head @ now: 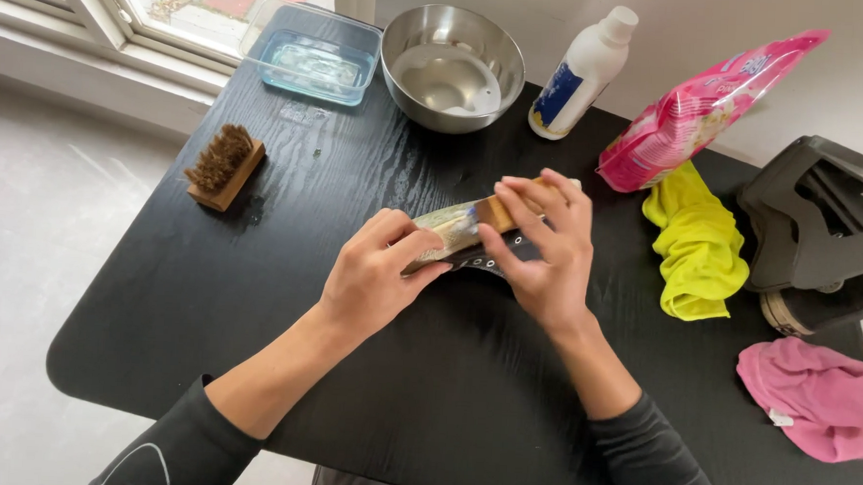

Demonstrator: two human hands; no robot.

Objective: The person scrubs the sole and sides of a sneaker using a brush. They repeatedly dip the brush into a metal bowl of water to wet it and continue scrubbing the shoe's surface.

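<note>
Head view looks down on a black wood-grain tabletop (pixel 255 293); at its far edge lean two packages: one white plastic bottle with a white cap and a blue label (pixel 581 76), tilted, and just right of it one glossy pink plastic pouch with a pale printed picture (pixel 694 113), slanting up to the right. Both hands meet at the middle of the tabletop; the left hand (pixel 377 274) is closed around the near end of a black strap with small round holes (pixel 508 256), and the right hand (pixel 548 243) pinches a small wooden-backed brush (pixel 471 220) against that strap (its bristles look wet and foamy). A second brush, one wooden block with brown bristles (pixel 223 166), lies apart at the left. Behind stand one clear blue-tinted plastic tub (pixel 313 58) and one round steel bowl holding cloudy water (pixel 452 67), side by side. Cloths number two: one yellow crumpled rag (pixel 695 244) under the pouch; one pink rag (pixel 818 397) at the near right. One dark grey plastic stand (pixel 815 225) sits at the right edge.
</note>
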